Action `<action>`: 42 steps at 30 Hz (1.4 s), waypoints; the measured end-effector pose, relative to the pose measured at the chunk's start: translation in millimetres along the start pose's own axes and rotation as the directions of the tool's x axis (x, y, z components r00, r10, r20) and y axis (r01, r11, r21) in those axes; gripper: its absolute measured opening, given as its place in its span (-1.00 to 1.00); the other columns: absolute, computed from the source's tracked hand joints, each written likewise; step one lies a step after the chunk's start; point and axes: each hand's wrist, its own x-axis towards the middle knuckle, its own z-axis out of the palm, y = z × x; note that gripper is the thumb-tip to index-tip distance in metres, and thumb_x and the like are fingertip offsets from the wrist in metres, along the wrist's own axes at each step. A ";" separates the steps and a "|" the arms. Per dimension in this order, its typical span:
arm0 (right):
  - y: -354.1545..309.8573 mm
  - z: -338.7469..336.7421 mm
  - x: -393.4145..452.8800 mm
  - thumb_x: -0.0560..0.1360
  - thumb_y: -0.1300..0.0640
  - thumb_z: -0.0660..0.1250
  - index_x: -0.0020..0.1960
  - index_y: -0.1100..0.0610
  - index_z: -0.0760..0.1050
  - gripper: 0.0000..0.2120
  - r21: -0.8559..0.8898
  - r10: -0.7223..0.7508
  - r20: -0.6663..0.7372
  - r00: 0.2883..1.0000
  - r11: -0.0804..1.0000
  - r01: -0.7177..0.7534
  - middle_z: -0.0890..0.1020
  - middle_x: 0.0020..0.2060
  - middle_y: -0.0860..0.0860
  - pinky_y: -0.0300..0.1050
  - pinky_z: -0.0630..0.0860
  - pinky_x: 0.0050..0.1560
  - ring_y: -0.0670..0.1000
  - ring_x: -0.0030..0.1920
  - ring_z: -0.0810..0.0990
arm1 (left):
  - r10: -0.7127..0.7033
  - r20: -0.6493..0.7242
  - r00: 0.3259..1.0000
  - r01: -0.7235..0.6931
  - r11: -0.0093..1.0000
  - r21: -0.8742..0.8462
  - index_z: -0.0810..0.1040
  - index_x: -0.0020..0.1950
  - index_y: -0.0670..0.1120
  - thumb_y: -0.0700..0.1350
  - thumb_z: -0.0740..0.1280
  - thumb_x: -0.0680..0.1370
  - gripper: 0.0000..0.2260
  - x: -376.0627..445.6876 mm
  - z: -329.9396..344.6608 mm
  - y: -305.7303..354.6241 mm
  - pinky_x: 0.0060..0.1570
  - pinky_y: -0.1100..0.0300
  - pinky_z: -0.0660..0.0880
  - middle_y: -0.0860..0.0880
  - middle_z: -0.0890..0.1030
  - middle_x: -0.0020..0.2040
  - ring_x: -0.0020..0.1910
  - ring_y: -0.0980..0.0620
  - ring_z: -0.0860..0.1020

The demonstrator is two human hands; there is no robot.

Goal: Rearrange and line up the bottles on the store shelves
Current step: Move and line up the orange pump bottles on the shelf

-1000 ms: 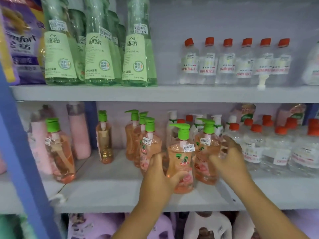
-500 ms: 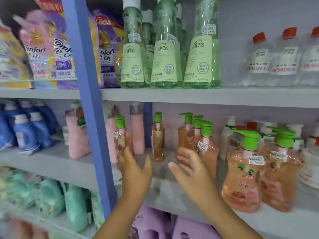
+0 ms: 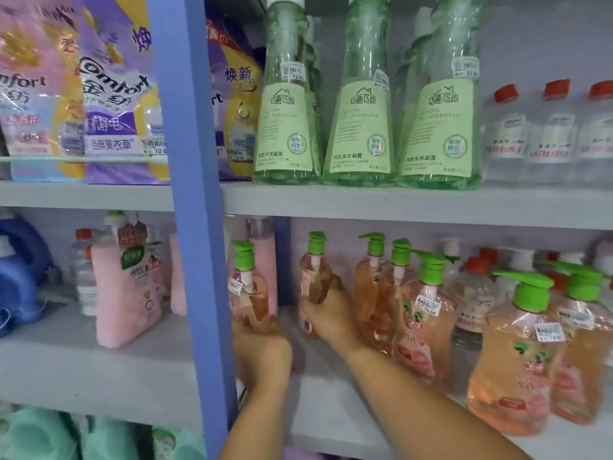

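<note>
Head view: since a second ago the hands have left the front pair of pump bottles, now at lower right, and reached left along the middle shelf (image 3: 331,410). The left hand (image 3: 262,346) now curls around the base of the pink pump bottle (image 3: 247,293) just beside the blue upright (image 3: 195,227). The right hand (image 3: 326,313) grips the slimmer amber pump bottle (image 3: 315,277) at centre. Both stragglers stand well behind the front row (image 3: 428,313), so pulling them forward into line looks like the step in hand.

Both hands (image 3: 265,346) newly around pump bottles (image 3: 247,293)
</note>
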 end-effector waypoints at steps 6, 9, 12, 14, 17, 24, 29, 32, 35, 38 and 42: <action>25.2 -13.5 7.2 0.35 -0.10 0.24 0.01 0.04 0.47 -0.69 -0.073 -0.031 -0.123 0.992 0.997 0.022 0.58 -0.29 -0.07 -0.19 0.48 -0.25 -0.12 -0.28 0.60 | 0.054 0.263 0.963 -0.052 0.999 -0.012 0.39 0.13 -0.15 -0.32 0.47 0.44 -0.64 5.7 15.2 -20.0 -0.26 0.29 0.43 0.02 0.55 -0.15 -0.20 0.07 0.56; 19.4 -21.5 0.3 0.46 -0.01 0.31 0.13 -0.02 0.40 -0.74 -0.108 -0.060 -0.210 0.976 0.993 0.038 0.59 -0.15 -0.07 -0.14 0.55 -0.08 -0.03 -0.14 0.62 | 0.025 0.389 0.921 -0.021 1.000 -0.016 0.43 0.08 -0.11 -0.11 0.48 0.30 -0.59 2.2 22.4 -18.5 -0.30 0.17 0.42 -0.06 0.60 -0.21 -0.31 -0.03 0.54; 23.6 -27.2 1.5 0.50 0.00 0.36 0.30 0.08 0.34 -0.57 -0.218 -0.044 -0.290 0.956 0.976 -0.021 0.53 0.05 -0.03 -0.08 0.49 0.18 0.06 0.09 0.56 | 0.005 0.386 0.922 -0.016 1.000 0.027 0.49 -0.04 0.00 -0.08 0.46 0.30 -0.72 3.2 28.1 -25.2 -0.25 0.08 0.51 -0.10 0.64 -0.17 -0.26 -0.08 0.59; 31.1 -29.1 7.1 0.47 -0.07 0.38 0.43 0.13 0.26 -0.37 -0.252 -0.029 -0.364 0.931 0.965 -0.068 0.51 0.27 0.13 0.03 0.39 0.37 0.18 0.31 0.49 | 0.030 0.326 0.945 -0.041 0.999 0.028 0.51 -0.07 0.06 0.03 0.46 0.23 -0.69 1.1 30.3 -32.9 -0.16 0.01 0.60 -0.12 0.63 -0.10 -0.20 -0.10 0.63; 38.1 -30.9 10.5 0.48 -0.07 0.44 0.59 0.21 0.11 -0.15 -0.259 -0.013 -0.328 0.945 0.963 -0.077 0.36 0.45 0.27 0.06 0.21 0.50 0.26 0.48 0.32 | 0.087 0.323 0.942 -0.097 0.995 0.013 0.55 0.00 0.11 0.11 0.43 0.19 -0.61 -1.0 33.1 -45.3 -0.11 -0.13 0.63 -0.11 0.64 -0.06 -0.17 -0.10 0.65; 42.5 -30.1 8.6 0.36 -0.27 0.10 0.45 0.16 0.34 -0.22 -0.357 -0.036 -0.226 0.973 0.933 -0.048 0.56 0.16 0.21 0.07 0.43 0.30 0.24 0.25 0.51 | 0.087 0.321 0.943 -0.075 0.996 -0.049 0.58 0.10 0.04 -0.20 0.51 0.37 -0.66 -4.5 26.5 -30.2 -0.13 0.10 0.62 0.04 0.71 -0.10 -0.15 0.03 0.69; 52.0 -24.1 23.8 0.21 -0.25 0.37 0.11 -0.12 0.35 -0.47 -0.228 0.063 -0.150 0.987 0.969 -0.097 0.59 -0.03 -0.03 0.04 0.61 0.06 0.06 0.05 0.63 | 0.112 0.300 0.947 -0.101 0.993 -0.053 0.55 0.11 -0.01 -0.07 0.50 0.38 -0.67 -0.5 28.8 -35.5 -0.16 0.10 0.58 0.02 0.71 -0.09 -0.15 0.03 0.68; 49.7 -17.8 29.7 0.17 -0.22 0.56 0.11 -0.15 0.20 -0.30 -0.086 0.099 -0.085 0.991 0.991 -0.106 0.63 0.04 -0.05 0.07 0.65 0.03 0.01 0.02 0.67 | 0.138 0.272 0.952 -0.132 0.991 -0.037 0.59 0.09 -0.04 -0.14 0.52 0.45 -0.76 5.6 29.5 -38.9 -0.08 0.04 0.60 -0.06 0.70 -0.04 -0.11 -0.03 0.67; 42.2 -11.3 31.0 0.23 -0.33 0.51 0.42 0.00 0.19 -0.08 -0.182 0.054 -0.130 0.990 0.980 -0.078 0.54 0.23 0.05 0.08 0.56 0.17 0.13 0.20 0.56 | 0.178 0.255 0.950 -0.184 0.983 -0.001 0.62 0.13 0.02 0.02 0.48 0.41 -0.69 13.2 33.9 -49.5 0.01 -0.09 0.65 -0.11 0.66 0.04 -0.06 -0.05 0.68; 42.5 -3.9 34.1 0.42 -0.30 0.42 0.58 0.16 0.06 -0.03 -0.326 -0.001 -0.117 0.993 0.944 -0.038 0.38 0.37 0.16 0.09 0.46 0.26 0.21 0.34 0.42 | 0.190 0.273 0.943 -0.194 0.981 -0.012 0.62 0.16 0.07 0.06 0.42 0.40 -0.66 15.1 36.2 -55.0 0.04 -0.07 0.66 -0.08 0.66 0.07 -0.01 -0.02 0.69; 50.7 0.6 42.7 0.44 -0.25 0.41 0.54 0.17 0.13 -0.12 -0.373 -0.003 -0.130 0.991 0.927 -0.046 0.36 0.33 0.16 0.10 0.49 0.23 0.21 0.31 0.45 | 0.187 0.284 0.940 -0.179 0.982 -0.056 0.63 0.13 0.06 -0.30 0.39 0.54 -0.71 17.9 39.5 -51.3 0.03 0.00 0.65 -0.04 0.70 0.04 -0.01 -0.03 0.70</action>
